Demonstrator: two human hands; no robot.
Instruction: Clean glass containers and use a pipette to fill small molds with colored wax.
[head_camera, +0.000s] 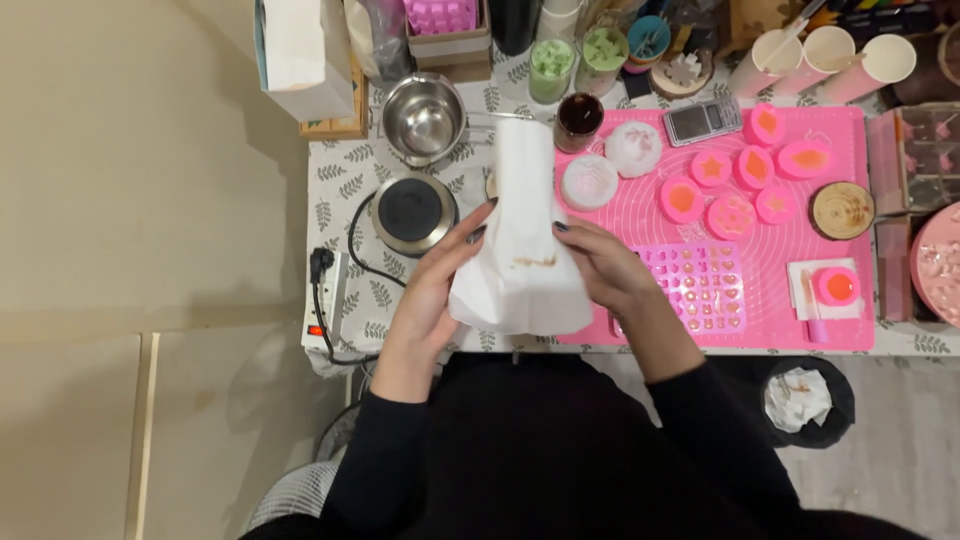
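Both of my hands hold a white paper bag (520, 235) upright over the front of the table. My left hand (440, 285) grips its left side, fingertips on the paper. Against the bag's right side presses my right hand (605, 265). The bag has a small brown stain near its middle. It hides part of the table behind it.
A steel pot (424, 117) and a round hot plate (411, 212) stand left of the bag, beside a power strip (322, 300). A pink mat (790, 240) to the right carries several pink moulds, a small scale (702, 121) and a wooden disc (842, 210). A bin (805, 400) sits on the floor.
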